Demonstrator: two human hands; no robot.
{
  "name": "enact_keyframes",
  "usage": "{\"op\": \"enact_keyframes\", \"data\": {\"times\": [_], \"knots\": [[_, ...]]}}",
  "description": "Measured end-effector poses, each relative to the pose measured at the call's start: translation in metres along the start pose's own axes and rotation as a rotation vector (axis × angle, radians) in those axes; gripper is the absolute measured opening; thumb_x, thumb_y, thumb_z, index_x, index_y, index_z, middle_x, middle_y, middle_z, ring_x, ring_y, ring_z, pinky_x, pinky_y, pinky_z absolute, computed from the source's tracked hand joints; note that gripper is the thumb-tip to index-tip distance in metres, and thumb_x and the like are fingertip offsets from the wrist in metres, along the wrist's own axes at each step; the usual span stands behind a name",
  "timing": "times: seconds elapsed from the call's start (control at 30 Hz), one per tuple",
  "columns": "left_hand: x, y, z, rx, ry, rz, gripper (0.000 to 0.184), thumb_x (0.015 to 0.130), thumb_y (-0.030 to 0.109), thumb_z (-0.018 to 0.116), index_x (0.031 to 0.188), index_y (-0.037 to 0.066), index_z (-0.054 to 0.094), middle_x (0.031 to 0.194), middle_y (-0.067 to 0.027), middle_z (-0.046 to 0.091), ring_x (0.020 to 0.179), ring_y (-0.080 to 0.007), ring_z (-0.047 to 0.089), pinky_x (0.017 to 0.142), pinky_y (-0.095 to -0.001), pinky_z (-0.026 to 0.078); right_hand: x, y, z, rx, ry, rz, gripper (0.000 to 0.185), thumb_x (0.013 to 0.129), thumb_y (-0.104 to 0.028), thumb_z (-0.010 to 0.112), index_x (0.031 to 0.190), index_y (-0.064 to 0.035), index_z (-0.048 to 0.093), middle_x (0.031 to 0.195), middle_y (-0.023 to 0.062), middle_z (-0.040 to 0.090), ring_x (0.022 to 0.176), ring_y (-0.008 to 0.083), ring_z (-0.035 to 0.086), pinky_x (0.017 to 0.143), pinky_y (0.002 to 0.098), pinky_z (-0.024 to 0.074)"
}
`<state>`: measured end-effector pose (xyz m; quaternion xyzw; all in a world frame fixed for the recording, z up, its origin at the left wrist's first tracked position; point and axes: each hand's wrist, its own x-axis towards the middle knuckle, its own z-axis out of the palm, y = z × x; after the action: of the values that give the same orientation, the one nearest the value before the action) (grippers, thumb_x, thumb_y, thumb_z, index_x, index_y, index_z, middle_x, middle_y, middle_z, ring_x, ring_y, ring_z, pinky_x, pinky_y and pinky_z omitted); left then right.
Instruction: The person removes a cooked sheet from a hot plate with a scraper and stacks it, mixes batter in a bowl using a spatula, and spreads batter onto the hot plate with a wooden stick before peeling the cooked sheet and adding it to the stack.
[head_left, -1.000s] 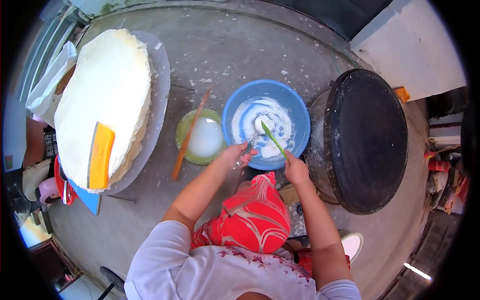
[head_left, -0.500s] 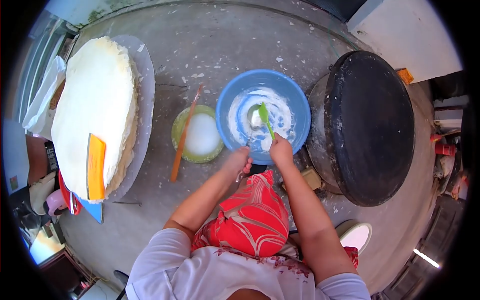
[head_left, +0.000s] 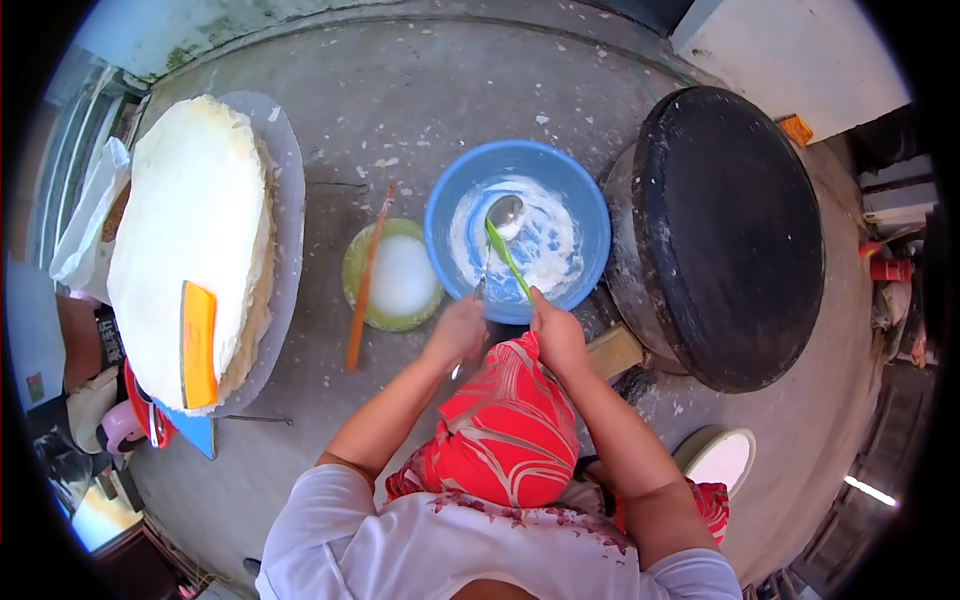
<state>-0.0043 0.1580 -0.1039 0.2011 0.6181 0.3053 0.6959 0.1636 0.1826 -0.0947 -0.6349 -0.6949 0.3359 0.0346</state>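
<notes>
Gripping a metal ladle (head_left: 507, 213) by its handle, the left hand (head_left: 459, 330) is closed in a fist just outside the near rim of a blue plastic basin (head_left: 593, 225). The right hand (head_left: 558, 332) pinches the handle end of a green spatula (head_left: 507, 258) between thumb and fingers, at the same near rim. The ladle's round bowl lies inside the basin, over white batter (head_left: 553, 245) smeared in rings across the bottom, and the spatula's blade is at the ladle bowl's near edge; whether the two touch, I cannot tell.

Just left of the basin sits a green bowl (head_left: 399, 325) holding a white substance, with an orange-brown stick (head_left: 365, 295) lying across its left side. Farther left, a tall stack of pale thin pancakes (head_left: 190, 230) rests on a round grey board (head_left: 287, 215), and an orange-handled scraper (head_left: 200, 345) lies on top of the stack. To the right of the basin stands a large round black griddle (head_left: 735, 240) on a drum-shaped stove (head_left: 628, 250). A red patterned cloth (head_left: 510, 440) covers the lap.
</notes>
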Motion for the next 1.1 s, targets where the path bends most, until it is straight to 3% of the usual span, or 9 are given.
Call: {"op": "enact_keyframes", "data": {"times": [0.33,0.47,0.67,0.73,0.8,0.83,0.9,0.97,1.1], "knots": [[-0.026,0.014,-0.03,-0.273,-0.195,-0.07,0.024,0.092,0.023,0.038,0.108,0.006,0.046,0.059,-0.002,0.044,0.036,-0.0085,0.034,0.031,-0.0207,0.027,-0.02,0.045,0.009,0.064,0.335,-0.111,0.031,0.08,-0.019,0.055,0.109,-0.0259,0.06,0.073,0.0105,0.058,0.065,0.0298,0.058,0.057,0.0399,0.0455],[-0.046,0.016,-0.048,-0.354,-0.238,-0.105,0.028,0.093,0.024,0.037,0.112,0.006,0.045,0.059,-0.0022,0.044,0.035,-0.0082,0.034,0.031,-0.0205,0.027,-0.009,0.061,-0.008,-0.115,0.442,-0.12,0.037,0.076,-0.013,0.058,0.11,-0.0294,0.06,0.069,0.0059,0.047,0.066,0.0258,0.053,0.056,0.0357,0.0443],[-0.058,0.017,-0.063,-0.361,-0.286,-0.151,0.026,0.092,0.025,0.041,0.111,0.008,0.047,0.062,-0.0042,0.047,0.035,-0.0091,0.037,0.031,-0.0203,0.027,-0.001,0.056,-0.026,-0.157,0.483,-0.158,0.039,0.08,-0.009,0.056,0.115,-0.0265,0.057,0.08,0.0036,0.055,0.074,0.0238,0.056,0.063,0.0335,0.0466],[-0.059,0.016,-0.061,-0.216,-0.236,-0.162,0.035,0.093,0.025,0.038,0.122,0.006,0.042,0.059,-0.0022,0.044,0.036,-0.0073,0.035,0.031,-0.0197,0.028,0.001,0.052,-0.022,-0.059,0.458,-0.158,0.038,0.082,-0.008,0.055,0.117,-0.0231,0.056,0.084,0.0026,0.058,0.077,0.021,0.057,0.065,0.0322,0.0469],[-0.056,0.004,-0.057,-0.108,-0.194,-0.094,0.033,0.092,0.023,0.04,0.121,0.007,0.043,0.06,-0.0016,0.045,0.035,-0.0078,0.036,0.031,-0.0195,0.027,0.002,0.054,-0.012,0.46,0.459,-0.106,0.033,0.086,-0.007,0.052,0.118,-0.0138,0.055,0.095,0.0037,0.061,0.081,0.0111,0.057,0.066,0.0288,0.0457],[-0.053,-0.003,-0.057,0.005,-0.157,-0.027,0.031,0.091,0.02,0.043,0.12,0.008,0.045,0.06,-0.001,0.045,0.034,-0.0084,0.036,0.031,-0.0194,0.026,0.001,0.056,-0.009,0.461,0.457,-0.108,0.033,0.086,-0.007,0.052,0.118,-0.0138,0.055,0.095,0.0037,0.061,0.081,0.0111,0.057,0.066,0.0288,0.0457],[-0.047,-0.017,-0.063,0.192,-0.078,0.035,0.036,0.087,0.019,0.049,0.122,0.01,0.048,0.066,-0.0061,0.054,0.039,-0.0129,0.045,0.038,-0.0241,0.038,-0.003,0.061,-0.007,0.582,0.418,-0.178,0.031,0.087,-0.013,0.052,0.117,-0.0163,0.055,0.106,0.0183,0.059,0.093,0.0238,0.061,0.076,0.0253,0.0445],[-0.04,-0.031,-0.07,0.803,0.177,0.477,0.038,0.082,0.018,0.057,0.119,0.013,0.052,0.081,-0.0127,0.062,0.054,-0.0214,0.058,0.053,-0.032,0.047,-0.013,0.06,-0.014,0.546,0.336,-0.119,0.03,0.085,-0.013,0.053,0.115,-0.0165,0.056,0.099,0.0165,0.06,0.087,0.0246,0.061,0.072,0.0268,0.0454],[-0.049,-0.017,-0.065,0.95,0.274,0.511,0.039,0.076,0.017,0.061,0.115,0.016,0.056,0.095,-0.0148,0.061,0.072,-0.0285,0.061,0.066,-0.0373,0.048,-0.033,0.036,-0.041,0.15,0.192,-0.198,0.03,0.081,-0.012,0.057,0.111,-0.0177,0.06,0.078,0.0111,0.059,0.07,0.0272,0.059,0.061,0.0322,0.0456]]}}
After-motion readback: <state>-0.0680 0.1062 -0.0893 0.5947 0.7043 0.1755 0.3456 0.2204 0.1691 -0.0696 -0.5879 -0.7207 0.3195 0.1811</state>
